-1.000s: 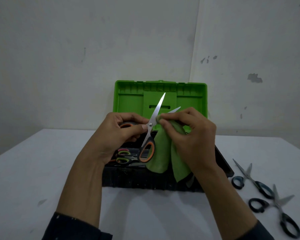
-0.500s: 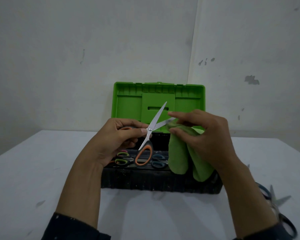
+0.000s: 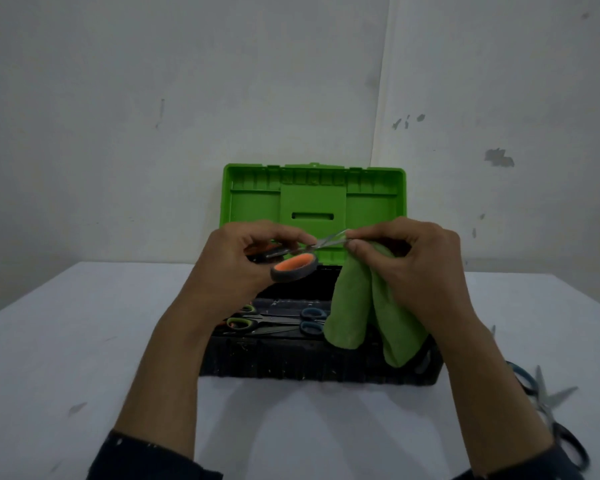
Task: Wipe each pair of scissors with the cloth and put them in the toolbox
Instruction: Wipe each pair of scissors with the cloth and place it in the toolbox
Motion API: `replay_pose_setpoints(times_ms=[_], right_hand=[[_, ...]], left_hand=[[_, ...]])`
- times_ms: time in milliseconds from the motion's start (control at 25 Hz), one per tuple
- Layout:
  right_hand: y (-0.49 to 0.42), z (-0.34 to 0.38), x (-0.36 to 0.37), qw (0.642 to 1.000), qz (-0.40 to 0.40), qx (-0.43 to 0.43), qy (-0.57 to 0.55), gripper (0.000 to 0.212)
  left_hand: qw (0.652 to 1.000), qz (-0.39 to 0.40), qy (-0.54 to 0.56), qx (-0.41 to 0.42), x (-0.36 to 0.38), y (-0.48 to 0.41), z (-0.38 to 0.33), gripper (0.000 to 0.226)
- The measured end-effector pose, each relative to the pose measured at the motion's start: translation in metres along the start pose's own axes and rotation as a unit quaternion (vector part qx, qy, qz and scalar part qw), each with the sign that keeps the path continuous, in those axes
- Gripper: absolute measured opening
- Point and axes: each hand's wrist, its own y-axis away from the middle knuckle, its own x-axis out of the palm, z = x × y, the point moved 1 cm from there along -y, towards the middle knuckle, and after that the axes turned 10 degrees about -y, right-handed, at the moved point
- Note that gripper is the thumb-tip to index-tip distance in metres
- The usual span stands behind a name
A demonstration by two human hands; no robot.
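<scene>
— Where were the scissors (image 3: 293, 268) at that moment?

— In the air above the open toolbox (image 3: 309, 362), in the left hand (image 3: 236, 271). Its grip was closed round the handles, and the orange loop faced the camera.

— Which way did the blades lie?

— Almost level, with the long axis from left to right and the tips toward the right hand (image 3: 420, 271). They looked nearly shut, but they were blurred, so one could not be sure.

— And the right grip?

— It pinched the cloth (image 3: 354, 306) between thumb and fingers, just at the blade tips, and seemed to touch them. The rest of the cloth hung down in two folds over the right part of the toolbox.

— On what did the coming move turn?

— Probably on the toolbox lying directly below the left hand. That hand was the nearer one and needed only to lower the scissors. Their axis ran along the box, like the other pairs (image 3: 257, 322) inside it.

— Was something left to wipe?

— It seemed so. More pairs (image 3: 542, 396) lay on the surface (image 3: 84, 341) to the right of the toolbox, partly hidden by the right forearm.
</scene>
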Motion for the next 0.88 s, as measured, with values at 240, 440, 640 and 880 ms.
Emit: replay_pose_setpoints(times_ms=[240,440,640,880], right_hand=[[-0.001,0.0,-0.005,0.995,0.006,0.057,-0.078,0.029],[-0.003,0.008,-0.013,0.991,-0.089,0.037,-0.089,0.012],[0.012,0.014,0.033,0.991,-0.093,-0.096,0.03,0.011],[0.01,0.012,0.03,0.994,-0.032,-0.099,-0.015,0.014]], left_hand=[[0.99,-0.136,-0.01,-0.045,0.014,-0.006,0.007,0.007],[0.953,-0.14,0.18,-0.202,0.016,-0.007,0.006,0.008],[0.946,-0.132,0.204,-0.216,0.017,-0.007,-0.005,0.007],[0.94,-0.162,0.207,-0.217,0.01,-0.007,-0.006,0.01]])
